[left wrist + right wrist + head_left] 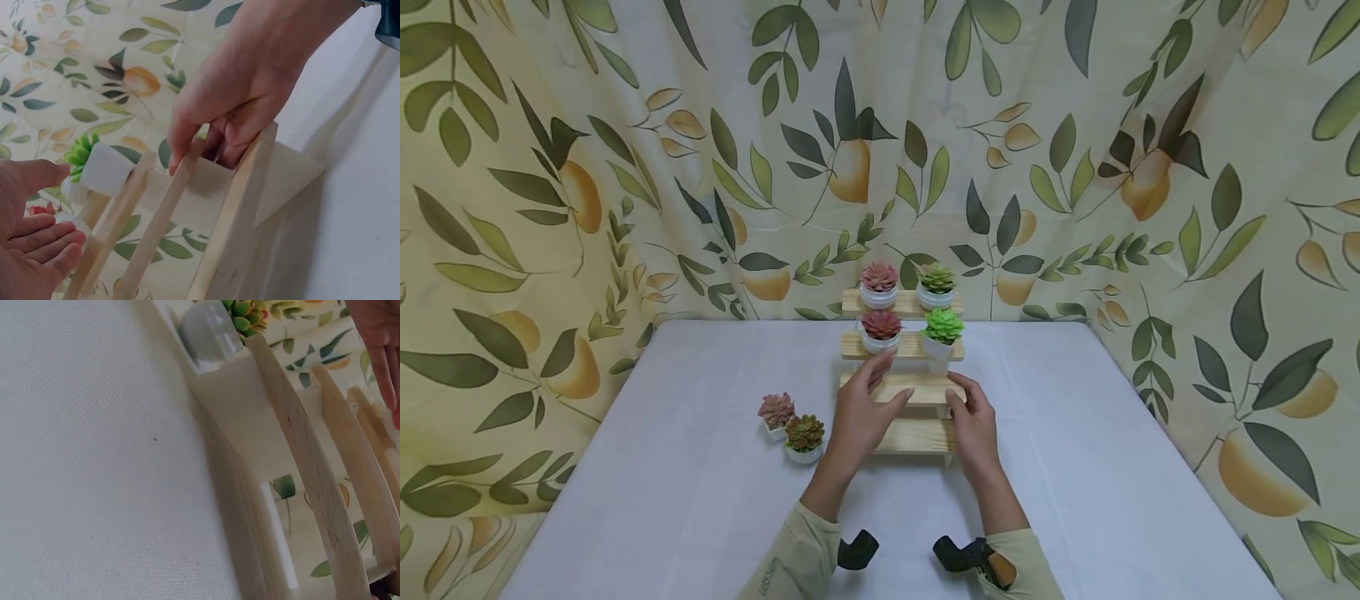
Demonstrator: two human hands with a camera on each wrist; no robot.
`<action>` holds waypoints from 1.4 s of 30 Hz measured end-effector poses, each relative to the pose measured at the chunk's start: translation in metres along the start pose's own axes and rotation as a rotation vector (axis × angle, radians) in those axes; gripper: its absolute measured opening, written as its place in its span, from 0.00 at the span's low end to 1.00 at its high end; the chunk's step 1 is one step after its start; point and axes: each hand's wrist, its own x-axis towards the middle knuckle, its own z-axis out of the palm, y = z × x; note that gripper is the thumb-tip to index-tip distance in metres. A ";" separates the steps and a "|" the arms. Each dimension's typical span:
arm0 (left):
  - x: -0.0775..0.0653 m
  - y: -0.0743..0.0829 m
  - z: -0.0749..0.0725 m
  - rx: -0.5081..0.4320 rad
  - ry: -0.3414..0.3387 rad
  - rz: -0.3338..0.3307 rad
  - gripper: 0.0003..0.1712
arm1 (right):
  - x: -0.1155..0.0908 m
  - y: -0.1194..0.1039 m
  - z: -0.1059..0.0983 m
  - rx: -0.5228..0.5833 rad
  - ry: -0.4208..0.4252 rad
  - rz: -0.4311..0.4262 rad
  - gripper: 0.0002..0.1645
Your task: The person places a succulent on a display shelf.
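1. Centrally, a four-step wooden stand [917, 435] stands on the white surface [1112, 467], its top steps close to the back edge.
2. The right hand [976, 429] pinches the stand's right edge, fingers curled at a lower step.
3. The left hand [862, 412] has straightened fingers and thumb held apart, over the stand's left edge.
4. Two steps carry pots in pairs: dark red succulent [881, 327] and bright green succulent [943, 327], with two more above.
5. Left of the left hand, a pink succulent [777, 411] and a brownish succulent [805, 437] sit close together.
6. Wide room stretches from the right hand to the surface's right edge; leaf-printed cloth [820, 242] hangs behind.
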 end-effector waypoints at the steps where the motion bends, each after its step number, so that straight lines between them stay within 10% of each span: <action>1: -0.001 -0.001 -0.002 0.009 -0.001 -0.002 0.34 | 0.002 0.003 0.000 0.003 -0.001 0.001 0.23; 25: -0.028 -0.049 -0.092 0.283 0.159 -0.092 0.30 | 0.016 0.029 -0.002 0.000 0.020 0.013 0.24; 42: -0.031 -0.061 -0.131 0.234 0.207 -0.117 0.29 | 0.015 0.029 0.000 -0.021 0.043 -0.022 0.22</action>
